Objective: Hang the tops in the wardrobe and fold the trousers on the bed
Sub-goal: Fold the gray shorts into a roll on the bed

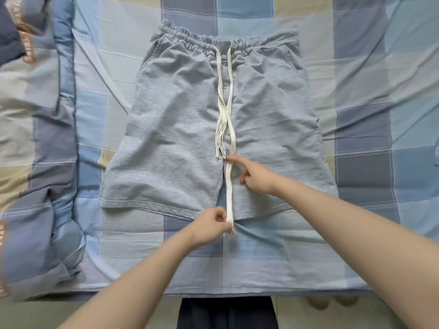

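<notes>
Light grey-blue shorts (171, 129) lie spread flat on the checked bed sheet (370, 74), elastic waistband away from me, legs toward me. Two white drawstrings (229, 91) run down the middle from the waistband. My left hand (210, 224) pinches the end of the longer drawstring just below the shorts' hem and holds it stretched straight. My right hand (255, 175) has its index finger extended, the tip pressing that same string at the crotch, with the other fingers curled. The shorter string ends in a frayed tassel beside the fingertip.
A bunched blue, grey and beige duvet (40, 143) lies along the left side of the bed. The bed's near edge (237, 293) runs across the bottom, with the floor and my dark trousers (226, 314) beneath it.
</notes>
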`<action>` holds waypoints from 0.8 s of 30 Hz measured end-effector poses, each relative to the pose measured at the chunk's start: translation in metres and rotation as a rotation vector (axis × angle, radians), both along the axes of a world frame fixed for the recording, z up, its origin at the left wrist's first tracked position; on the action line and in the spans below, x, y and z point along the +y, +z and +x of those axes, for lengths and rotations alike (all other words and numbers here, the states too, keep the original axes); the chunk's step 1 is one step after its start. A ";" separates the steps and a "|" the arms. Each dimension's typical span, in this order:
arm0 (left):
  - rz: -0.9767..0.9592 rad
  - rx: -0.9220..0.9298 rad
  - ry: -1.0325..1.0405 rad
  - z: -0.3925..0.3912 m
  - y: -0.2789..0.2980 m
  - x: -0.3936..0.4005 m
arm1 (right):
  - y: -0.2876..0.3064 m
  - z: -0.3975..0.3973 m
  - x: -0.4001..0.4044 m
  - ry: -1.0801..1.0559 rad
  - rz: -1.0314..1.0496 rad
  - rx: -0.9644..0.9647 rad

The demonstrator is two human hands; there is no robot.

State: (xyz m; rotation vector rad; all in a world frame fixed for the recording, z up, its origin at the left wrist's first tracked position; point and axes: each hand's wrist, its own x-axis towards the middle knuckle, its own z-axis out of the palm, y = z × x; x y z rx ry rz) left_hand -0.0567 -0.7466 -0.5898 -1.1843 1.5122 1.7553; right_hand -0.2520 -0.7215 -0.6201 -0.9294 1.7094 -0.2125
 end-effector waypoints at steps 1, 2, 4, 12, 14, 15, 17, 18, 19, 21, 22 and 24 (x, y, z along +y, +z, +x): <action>0.090 0.038 0.014 0.001 0.012 -0.016 | 0.000 -0.001 0.002 -0.055 0.018 -0.043; 0.165 0.074 0.031 0.002 0.025 -0.034 | 0.001 0.000 0.002 -0.129 0.039 -0.101; 0.183 0.132 0.035 0.001 0.048 -0.080 | 0.001 0.001 -0.001 -0.316 0.106 -0.226; -0.498 0.230 0.204 -0.105 0.078 -0.241 | 0.003 -0.001 -0.024 -0.787 0.104 -0.530; -0.679 0.219 0.172 -0.143 0.072 -0.260 | 0.004 -0.003 -0.030 -0.828 0.087 -0.558; -0.767 0.178 0.105 -0.155 0.066 -0.262 | 0.005 -0.004 -0.032 -0.822 0.088 -0.545; -0.924 0.045 -0.128 -0.170 0.053 -0.250 | 0.007 -0.009 -0.031 -0.850 0.079 -0.499; -0.940 -0.005 -0.233 -0.170 0.044 -0.235 | 0.008 -0.013 -0.029 -0.894 0.061 -0.456; -0.908 -0.041 -0.316 -0.165 0.035 -0.215 | 0.009 -0.019 -0.024 -0.928 0.032 -0.357; -0.810 -0.067 -0.456 -0.146 0.017 -0.167 | 0.007 -0.037 -0.004 -0.915 -0.062 0.008; -0.784 -0.055 -0.530 -0.132 0.009 -0.142 | 0.006 -0.048 0.009 -0.894 -0.100 0.204; -0.752 0.018 -0.645 -0.110 -0.004 -0.095 | -0.001 -0.076 0.045 -0.957 -0.086 0.464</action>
